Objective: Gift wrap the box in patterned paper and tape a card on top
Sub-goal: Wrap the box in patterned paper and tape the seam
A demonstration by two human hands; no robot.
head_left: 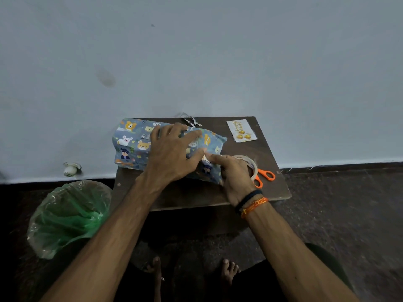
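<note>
Left hand (172, 153) is spread flat, fingers straight, pressing down on top of the blue wrapping paper printed with cartoon bears and other animals (135, 142) — looks like it's pinning the overlap so the seam doesn't spring open. Right hand (234, 173) sits just beside it with thumb and forefinger curled in a pinch at the seam; there's something pale between the fingertips, probably a bit of tape being stuck down, though it's too small to be sure.

The box itself is completely hidden under the paper, sitting in the middle of the small dark brown wooden table (272, 162). The wrap is still loose and puffy, both ends open and unfolded, so I'd say this is only the long seam getting closed.

Tucked right behind the right hand is the clear tape roll (253, 165), with the orange-handled scissors (265, 176) touching it — handy for the next strip. The white birthday card with gold balloons (241, 130) waits at the far right corner, well apart from the parcel. Green plastic bag (69, 214) on the floor to the left.
</note>
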